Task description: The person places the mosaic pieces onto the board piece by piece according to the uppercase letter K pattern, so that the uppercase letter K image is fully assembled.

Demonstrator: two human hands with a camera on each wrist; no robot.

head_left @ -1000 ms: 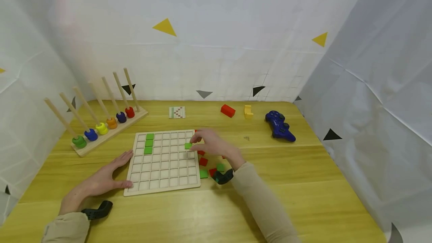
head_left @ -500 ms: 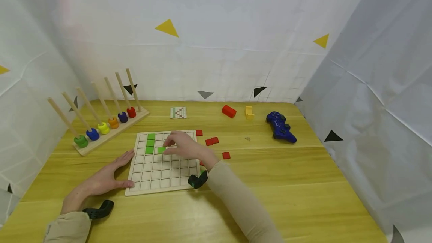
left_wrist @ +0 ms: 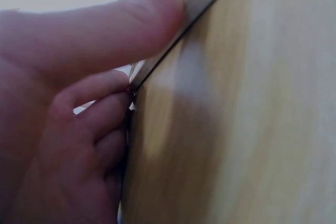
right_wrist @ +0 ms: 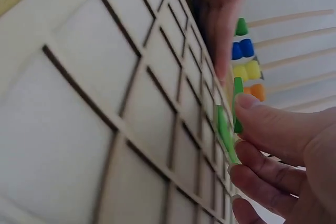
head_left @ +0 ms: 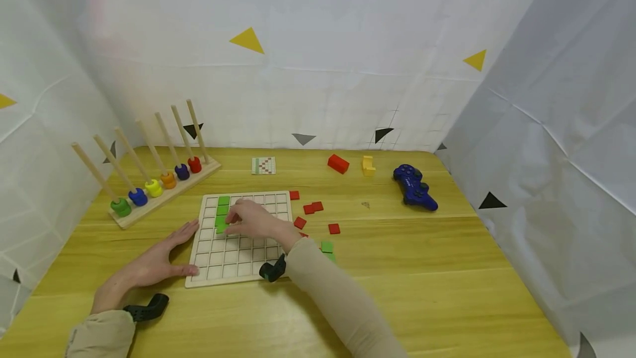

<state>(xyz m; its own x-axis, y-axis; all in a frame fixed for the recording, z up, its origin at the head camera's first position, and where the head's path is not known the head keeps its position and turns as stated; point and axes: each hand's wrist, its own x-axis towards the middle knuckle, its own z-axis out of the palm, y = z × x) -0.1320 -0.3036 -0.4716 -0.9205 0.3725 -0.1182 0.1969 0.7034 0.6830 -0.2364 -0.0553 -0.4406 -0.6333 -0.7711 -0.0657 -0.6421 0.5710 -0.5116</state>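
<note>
Right hand (head_left: 252,221) over the left half of the grid board (head_left: 216,261), thumb and fingertips pinching one green tile (right_wrist: 237,121) at the near end of a column of green tiles (head_left: 222,210) seated in the board's cells. Contact with the board: cannot tell. Left hand (head_left: 151,266) beside the board's left edge, thumb and fingers spread apart, thumb tip on the rim, holding nothing. Main hazard, as I judge it: the pinched tile coming down askew, an edge riding up on a raised divider, since the fingers cover much of the cell from above. Second: a fingertip or tile corner knocking the nearest seated tile, the gap being so small. A late or uneven release might also flick the piece across. Were the left thumb to lift, the board could skid under a sideways push. Right sleeve (head_left: 343,297) crosses the board's near right corner, close to loose green tiles (head_left: 326,247) right of the board; a low withdrawal might drag those, or the red tiles (head_left: 300,222) just off its right edge. Black wrist device (head_left: 273,270) hangs above the board's near part; clearance unclear, might snag the rim.
</note>
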